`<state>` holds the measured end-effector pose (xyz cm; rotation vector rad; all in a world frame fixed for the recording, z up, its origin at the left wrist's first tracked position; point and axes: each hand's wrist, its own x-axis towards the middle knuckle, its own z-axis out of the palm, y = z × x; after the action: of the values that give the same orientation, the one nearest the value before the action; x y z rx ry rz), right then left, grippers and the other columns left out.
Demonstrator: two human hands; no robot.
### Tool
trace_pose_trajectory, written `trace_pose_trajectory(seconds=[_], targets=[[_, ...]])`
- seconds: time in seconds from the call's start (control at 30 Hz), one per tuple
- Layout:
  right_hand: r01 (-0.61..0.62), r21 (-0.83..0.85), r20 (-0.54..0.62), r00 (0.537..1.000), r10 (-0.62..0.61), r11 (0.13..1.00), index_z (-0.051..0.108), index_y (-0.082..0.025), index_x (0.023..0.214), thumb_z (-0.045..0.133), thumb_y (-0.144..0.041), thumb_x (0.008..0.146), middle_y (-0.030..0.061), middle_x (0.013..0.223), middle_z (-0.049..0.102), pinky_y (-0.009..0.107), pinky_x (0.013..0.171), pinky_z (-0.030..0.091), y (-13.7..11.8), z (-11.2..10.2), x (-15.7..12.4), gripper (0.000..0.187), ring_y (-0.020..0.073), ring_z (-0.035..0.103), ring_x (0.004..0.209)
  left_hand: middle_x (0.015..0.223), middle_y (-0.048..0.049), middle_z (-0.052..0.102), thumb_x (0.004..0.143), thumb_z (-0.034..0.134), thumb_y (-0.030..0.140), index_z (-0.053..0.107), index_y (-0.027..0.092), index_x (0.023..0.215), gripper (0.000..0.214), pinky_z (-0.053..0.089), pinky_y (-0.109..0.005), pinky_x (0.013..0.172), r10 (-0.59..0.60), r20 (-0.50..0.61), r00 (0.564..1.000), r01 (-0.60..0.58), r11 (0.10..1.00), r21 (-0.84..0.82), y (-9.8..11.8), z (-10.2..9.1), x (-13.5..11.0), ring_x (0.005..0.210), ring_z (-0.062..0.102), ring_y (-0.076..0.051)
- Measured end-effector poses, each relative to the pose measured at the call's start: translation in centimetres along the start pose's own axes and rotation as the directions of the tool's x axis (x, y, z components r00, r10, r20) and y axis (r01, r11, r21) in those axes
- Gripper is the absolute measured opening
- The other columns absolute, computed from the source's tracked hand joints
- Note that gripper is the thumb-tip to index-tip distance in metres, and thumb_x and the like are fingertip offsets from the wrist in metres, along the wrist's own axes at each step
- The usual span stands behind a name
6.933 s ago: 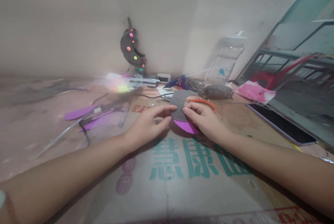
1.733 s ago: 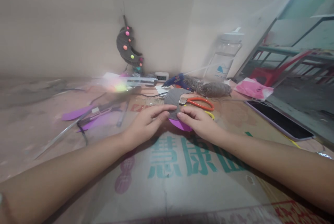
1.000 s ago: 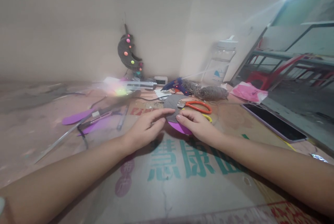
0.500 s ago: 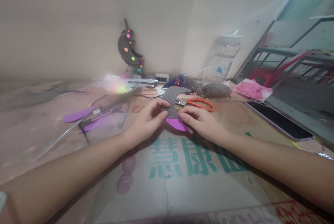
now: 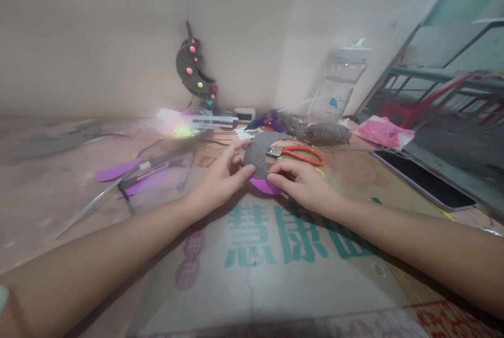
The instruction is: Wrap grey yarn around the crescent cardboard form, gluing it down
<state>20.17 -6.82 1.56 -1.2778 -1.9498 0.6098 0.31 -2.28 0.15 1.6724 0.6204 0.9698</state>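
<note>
Between my hands is a crescent cut-out (image 5: 258,157), its upper part wrapped in grey yarn and its lower end bare purple (image 5: 264,186). My left hand (image 5: 226,172) grips its left edge, thumb in front and fingers behind. On the right side, the thumb and forefinger of my right hand (image 5: 297,178) pinch together at the edge where grey meets purple; any strand of yarn between them is too small to make out. Just behind the crescent lie scissors with orange handles (image 5: 303,155). Grey yarn skeins (image 5: 326,133) rest farther back.
A dark glue gun (image 5: 268,120) and a small white digital clock (image 5: 244,114) stand near the wall. A water bottle (image 5: 342,83), pink packet (image 5: 384,131) and phone (image 5: 425,179) are at right. Purple pieces (image 5: 118,170) lie left. A decorated crescent (image 5: 192,70) hangs on the wall.
The crescent has turned slightly, so its grey face shows broader and less purple shows below. My left fingers have shifted up behind its edge. My right hand stays pinched at the lower right side.
</note>
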Motion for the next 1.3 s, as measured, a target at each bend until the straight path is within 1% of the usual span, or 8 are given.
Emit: trace_pose_trajectory(seconds=[0.23,0.33,0.5,0.67,0.9,1.0,1.13,1.3], targets=[[-0.044,0.117,-0.015,0.999,0.046,0.992,0.065,-0.016,0.088,0.04,-0.04,0.095,0.0047,0.081,0.065,0.027,0.066,0.045,-0.2,-0.1,-0.1,0.035,0.0156,0.059,0.073,0.123,-0.014,0.064,0.079,0.07,0.031,0.051,0.014,0.131,0.058,0.048,-0.033,0.092,0.003,-0.021,1.0,-0.007,0.984,-0.177,-0.4,-0.5,1.0,0.11,0.061,-0.024],[-0.034,0.181,-0.097,0.994,0.053,0.983,0.063,-0.017,0.098,0.044,-0.039,0.095,0.0048,0.088,0.065,0.027,0.067,0.046,0.0,-0.1,-0.2,0.029,0.0157,0.059,0.077,0.125,-0.0141,0.064,0.078,0.071,0.031,0.054,0.014,0.128,0.056,0.047,-0.035,0.096,-0.014,-0.03,0.999,0.007,0.978,-0.21,-0.1,-0.4,1.1,0.115,0.06,-0.026],[0.046,0.044,-0.247,0.968,-0.034,0.998,0.053,-0.02,0.076,0.051,-0.031,0.092,0.0003,0.075,0.058,0.027,0.068,0.042,0.0,-0.5,-0.3,0.019,0.0141,0.054,0.071,0.121,-0.0123,0.066,0.079,0.07,0.031,0.054,0.015,0.125,0.051,0.047,-0.036,0.096,-0.015,-0.057,0.998,0.003,0.978,-0.209,-0.1,-0.4,1.0,0.11,0.063,-0.023],[0.047,-0.042,-0.154,0.987,-0.053,0.998,0.05,-0.019,0.068,0.046,-0.033,0.093,-0.0013,0.063,0.05,0.026,0.06,0.038,-0.6,-0.7,-0.5,0.029,0.0131,0.048,0.062,0.109,-0.0088,0.069,0.079,0.069,0.032,0.055,0.016,0.116,0.043,0.051,-0.03,0.081,-0.025,-0.169,0.985,-0.002,0.987,-0.158,-0.2,-0.7,1.0,0.093,0.066,-0.018],[0.012,-0.023,-0.07,0.997,-0.014,1.0,0.05,-0.02,0.092,0.064,-0.031,0.082,-0.0016,0.076,0.057,0.024,0.059,0.042,-0.4,0.1,-0.7,0.021,0.0129,0.054,0.065,0.095,-0.0042,0.07,0.076,0.071,0.034,0.053,0.017,0.114,0.045,0.049,-0.024,0.067,-0.058,-0.24,0.969,0.014,0.983,-0.183,-0.1,-0.9,1.1,0.074,0.062,-0.012],[0.033,-0.032,-0.094,0.995,-0.036,0.999,0.052,-0.02,0.089,0.059,-0.027,0.084,-0.0003,0.077,0.06,0.025,0.06,0.044,-0.6,0.2,-0.7,0.011,0.0131,0.056,0.066,0.096,-0.0052,0.069,0.078,0.068,0.036,0.053,0.016,0.114,0.043,0.048,-0.023,0.067,-0.029,-0.202,0.979,0.005,0.993,-0.122,0.3,-0.7,0.9,0.073,0.061,-0.012],[0.078,-0.082,-0.109,0.99,-0.087,0.994,0.051,-0.02,0.077,0.056,-0.027,0.085,-0.002,0.064,0.057,0.023,0.052,0.04,-0.3,0.3,-0.9,0.011,0.0112,0.052,0.055,0.09,-0.0056,0.068,0.083,0.062,0.044,0.059,0.016,0.114,0.042,0.049,-0.027,0.072,0.016,-0.114,0.993,-0.001,0.991,0.131,0.7,-0.3,0.1,0.08,0.063,-0.018],[0.273,-0.353,0.015,0.958,-0.286,0.895,0.054,-0.02,0.079,0.056,-0.024,0.085,-0.0016,0.063,0.058,0.023,0.053,0.035,0.4,0.5,-1.4,0.008,0.0108,0.05,0.055,0.086,-0.003,0.071,0.079,0.061,0.056,0.07,0.019,0.101,0.044,0.046,-0.028,0.082,0.031,-0.16,0.987,0.027,0.938,0.346,1.1,0.1,-0.6,0.085,0.063,-0.021]])
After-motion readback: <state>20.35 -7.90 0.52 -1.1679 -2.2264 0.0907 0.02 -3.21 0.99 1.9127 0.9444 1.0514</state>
